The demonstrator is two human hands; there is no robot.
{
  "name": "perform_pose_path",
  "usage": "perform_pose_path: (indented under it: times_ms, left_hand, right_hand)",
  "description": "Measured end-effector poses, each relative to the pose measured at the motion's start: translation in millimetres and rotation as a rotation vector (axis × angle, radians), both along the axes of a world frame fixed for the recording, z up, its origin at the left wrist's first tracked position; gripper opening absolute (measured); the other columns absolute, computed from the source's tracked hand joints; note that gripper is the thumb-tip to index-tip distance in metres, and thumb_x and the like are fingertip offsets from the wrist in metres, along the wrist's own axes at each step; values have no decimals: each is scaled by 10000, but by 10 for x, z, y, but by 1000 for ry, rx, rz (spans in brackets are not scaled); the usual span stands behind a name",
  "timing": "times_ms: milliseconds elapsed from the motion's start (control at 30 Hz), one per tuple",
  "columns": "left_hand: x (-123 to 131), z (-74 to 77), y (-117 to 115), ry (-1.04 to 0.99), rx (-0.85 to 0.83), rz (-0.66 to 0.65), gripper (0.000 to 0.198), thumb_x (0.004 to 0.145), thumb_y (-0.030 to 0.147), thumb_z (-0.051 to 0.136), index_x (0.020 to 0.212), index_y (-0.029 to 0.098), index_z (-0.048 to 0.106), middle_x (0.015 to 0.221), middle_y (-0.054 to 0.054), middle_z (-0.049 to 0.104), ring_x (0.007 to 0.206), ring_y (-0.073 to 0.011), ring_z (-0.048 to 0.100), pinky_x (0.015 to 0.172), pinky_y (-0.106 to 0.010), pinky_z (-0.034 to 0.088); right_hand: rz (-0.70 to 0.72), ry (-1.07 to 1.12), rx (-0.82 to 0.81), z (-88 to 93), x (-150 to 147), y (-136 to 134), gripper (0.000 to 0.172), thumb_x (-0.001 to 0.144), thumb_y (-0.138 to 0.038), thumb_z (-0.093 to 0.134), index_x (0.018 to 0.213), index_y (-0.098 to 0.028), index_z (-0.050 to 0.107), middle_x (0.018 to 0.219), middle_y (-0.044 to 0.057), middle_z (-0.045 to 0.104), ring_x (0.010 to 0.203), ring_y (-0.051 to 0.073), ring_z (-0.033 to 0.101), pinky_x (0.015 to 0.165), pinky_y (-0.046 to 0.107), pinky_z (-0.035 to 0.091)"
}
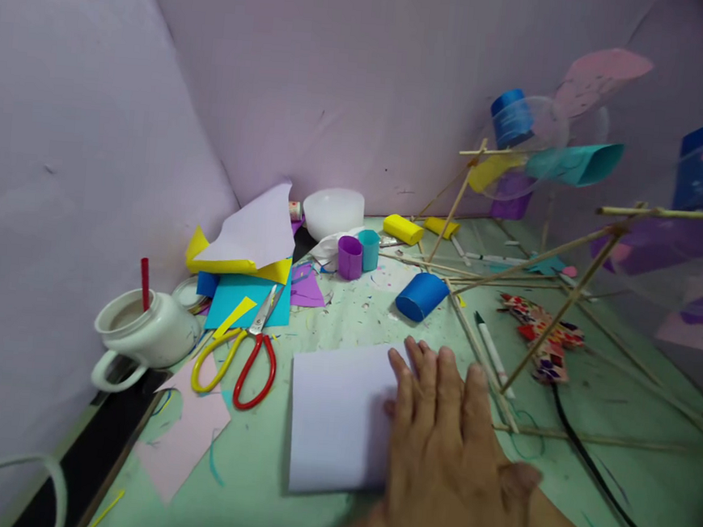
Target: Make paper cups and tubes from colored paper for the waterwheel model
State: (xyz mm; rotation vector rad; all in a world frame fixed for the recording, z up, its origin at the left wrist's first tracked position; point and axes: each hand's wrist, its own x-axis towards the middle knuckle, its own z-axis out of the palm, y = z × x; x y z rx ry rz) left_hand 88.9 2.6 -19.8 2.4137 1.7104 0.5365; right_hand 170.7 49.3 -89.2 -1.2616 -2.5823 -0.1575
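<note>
Under the flat palm and fingers of the left hand, a pale sheet of paper is held down on the green table, with most of it lying bare to the left of the hand. Nothing is gripped: the fingers are stretched out side by side and the thumb is laid out to the right. The pressing is probably best done with even weight through the whole palm, so that the sheet is neither skewed nor creased. A blue paper roll lies beyond the fingertips, and a pen and a stick frame lie to their right; these are best left unbrushed. Scissors lie further left, past the sheet. The right hand is not seen.
</note>
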Motion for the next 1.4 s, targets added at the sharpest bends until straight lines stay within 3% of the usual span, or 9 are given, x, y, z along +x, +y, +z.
perform_pose_path:
  times_ms: [100, 233, 333, 533, 767, 967, 1067, 1200, 1400]
  left_hand:
    - [15, -102, 181, -54, -137, 73, 654, 889, 479, 192, 1418, 95, 167, 1485, -119, 176, 1358, -290, 110, 1097, -499, 194]
    - [-260, -254, 223, 45, -216, 233, 587, 910, 410, 166, 1410, 104, 196, 1478, -99, 198, 1360, -244, 139, 1104, -476, 156]
    - [-470, -248, 182, 168, -215, 312, 569, 909, 392, 182, 1387, 95, 271, 1462, -123, 242, 1352, -248, 180, 1092, -486, 159]
    - [-756, -189, 81, 318, -130, 377, 567, 908, 368, 205, 1361, 47, 313, 1437, -177, 288, 1332, -278, 241, 1064, -512, 181]
    - [-1003, -317, -33, 408, -20, 419, 580, 894, 382, 261, 1343, 25, 343, 1411, -187, 339, 1307, -300, 297, 1046, -518, 227]
    - [-930, -275, -91, 465, 130, 378, 520, 886, 312, 305, 1287, 7, 437, 1370, -226, 391, 1298, -342, 297, 1043, -543, 197]
    - [-690, -245, -81, 466, 189, 300, 504, 886, 286, 310, 1308, 29, 415, 1396, -232, 342, 1321, -343, 241, 1051, -565, 129]
    - [-529, -265, -52, 369, 1, 119, 527, 905, 349, 243, 1371, 114, 319, 1436, -166, 301, 1331, -294, 238, 1043, -536, 207]
    - [-1017, -220, -201, 345, -79, -294, 639, 856, 506, 337, 1396, 172, 261, 1470, -150, 225, 1348, -285, 187, 1061, -513, 203]
  right_hand:
    - [-44, -4, -6, -12, 2, -5, 584, 823, -128, 359, 1400, -179, 281, 1401, 134, 384, 1325, 306, 262, 983, 555, 332]
    - [-92, -52, -95, 139, 20, 27, 561, 819, -185, 410, 1372, -127, 338, 1430, 168, 317, 1312, 303, 288, 1018, 493, 307]
    - [-130, -46, -151, 250, 3, 31, 535, 866, -318, 380, 1360, -113, 363, 1423, 196, 314, 1312, 319, 279, 1027, 498, 277]
    - [-145, -15, -213, 324, -18, 2, 597, 884, -438, 333, 1365, -86, 344, 1432, 210, 284, 1324, 318, 249, 1051, 483, 233]
    - [-150, 3, -239, 311, 115, -79, 632, 890, -449, 302, 1377, -46, 303, 1444, 185, 260, 1339, 292, 223, 1079, 474, 179]
    - [-141, 29, -238, 294, 145, -124, 649, 886, -456, 299, 1368, -22, 313, 1442, 195, 257, 1339, 298, 222, 1081, 464, 181]
    - [-129, 51, -216, 269, 137, -116, 652, 882, -454, 307, 1361, -11, 323, 1432, 209, 274, 1334, 310, 231, 1077, 482, 174]
    - [-111, 82, -176, 236, 146, -100, 613, 884, -396, 332, 1349, 5, 336, 1419, 229, 291, 1324, 317, 252, 1068, 496, 188]
    - [10, 147, -26, 370, 167, -206, 445, 882, -257, 358, 1258, -42, 460, 1347, 209, 436, 1274, 277, 359, 1063, 500, 210]
